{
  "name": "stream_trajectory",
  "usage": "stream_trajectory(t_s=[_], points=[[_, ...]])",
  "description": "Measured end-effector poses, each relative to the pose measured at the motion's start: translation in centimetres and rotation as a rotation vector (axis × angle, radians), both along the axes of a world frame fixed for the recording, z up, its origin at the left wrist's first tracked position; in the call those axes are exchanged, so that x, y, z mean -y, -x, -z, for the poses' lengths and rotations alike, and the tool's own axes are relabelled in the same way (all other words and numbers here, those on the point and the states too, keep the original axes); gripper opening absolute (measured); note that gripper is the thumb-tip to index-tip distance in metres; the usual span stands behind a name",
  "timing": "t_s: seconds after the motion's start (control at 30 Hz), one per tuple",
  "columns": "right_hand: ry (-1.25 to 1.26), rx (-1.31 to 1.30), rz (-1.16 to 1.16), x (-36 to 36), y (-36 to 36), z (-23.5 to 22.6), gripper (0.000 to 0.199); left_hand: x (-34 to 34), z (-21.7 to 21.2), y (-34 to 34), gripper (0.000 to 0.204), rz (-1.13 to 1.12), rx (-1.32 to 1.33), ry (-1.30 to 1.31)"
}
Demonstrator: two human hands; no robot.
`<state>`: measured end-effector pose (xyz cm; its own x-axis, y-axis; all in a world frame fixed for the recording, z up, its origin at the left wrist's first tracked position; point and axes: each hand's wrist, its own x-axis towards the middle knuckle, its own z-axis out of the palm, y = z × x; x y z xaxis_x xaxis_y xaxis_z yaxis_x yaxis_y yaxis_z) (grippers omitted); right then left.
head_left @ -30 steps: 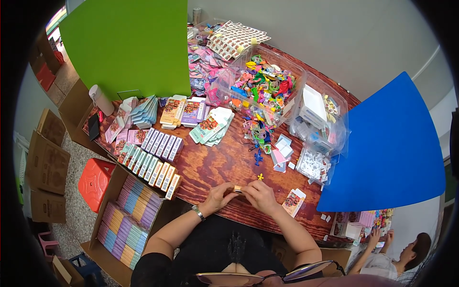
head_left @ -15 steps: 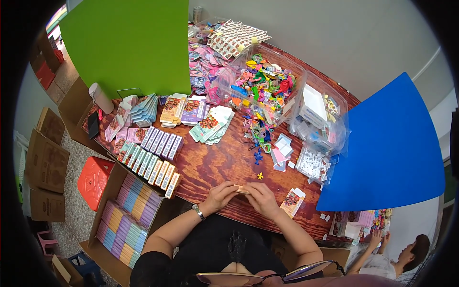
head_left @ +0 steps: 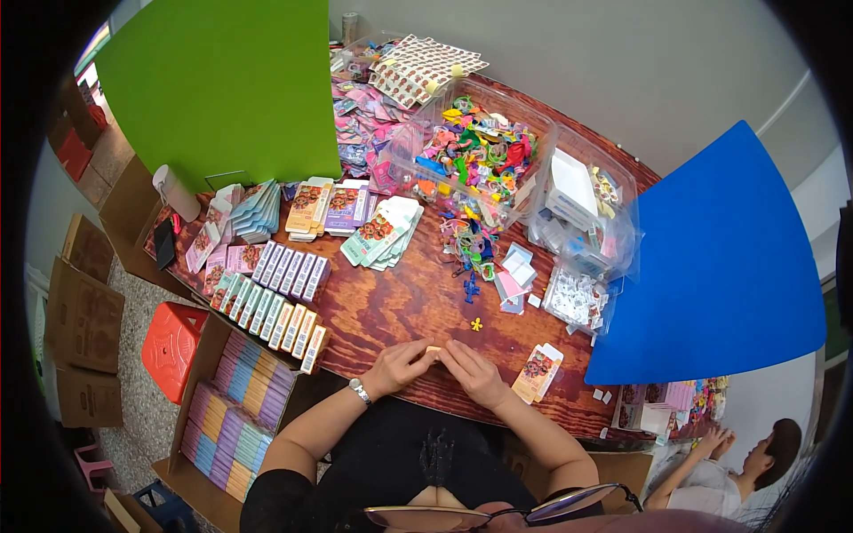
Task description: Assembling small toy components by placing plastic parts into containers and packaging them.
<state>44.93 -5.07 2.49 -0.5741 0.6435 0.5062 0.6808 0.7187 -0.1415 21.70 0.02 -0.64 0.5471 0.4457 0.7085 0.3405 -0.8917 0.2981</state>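
Note:
My left hand [head_left: 402, 364] and my right hand [head_left: 471, 371] meet at the near edge of the wooden table [head_left: 391, 306]. Together they pinch a small pale item [head_left: 433, 350] between the fingertips; its shape is mostly hidden by the fingers. A watch sits on my left wrist. A small printed card packet [head_left: 537, 373] lies just right of my right hand. A tiny yellow piece [head_left: 476, 324] rests on the wood just beyond my hands.
Rows of flat printed packets [head_left: 275, 298] line the table's left side. Clear bins hold colourful small toys [head_left: 480, 155] and white items [head_left: 577, 200]. An open carton of packets [head_left: 233, 409] and a red stool [head_left: 171, 345] stand lower left. Another person [head_left: 737, 462] sits lower right.
Both hands stay together at the table's near edge; the fingers shift slightly around the small item. Nothing else has moved.

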Motion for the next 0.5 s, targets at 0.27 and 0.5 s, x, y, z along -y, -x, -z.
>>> stream_trajectory(t_s=[0.27,0.5], points=[[0.693,-0.595,0.2,-1.9,0.4,-0.7,0.037,1.5,-0.4,-0.9,0.039,-0.199,0.225,0.797],[0.965,-0.761,0.149,-1.2,2.4,1.5,0.04,2.5,-3.5,2.0,0.042,-0.232,0.094,0.958]])
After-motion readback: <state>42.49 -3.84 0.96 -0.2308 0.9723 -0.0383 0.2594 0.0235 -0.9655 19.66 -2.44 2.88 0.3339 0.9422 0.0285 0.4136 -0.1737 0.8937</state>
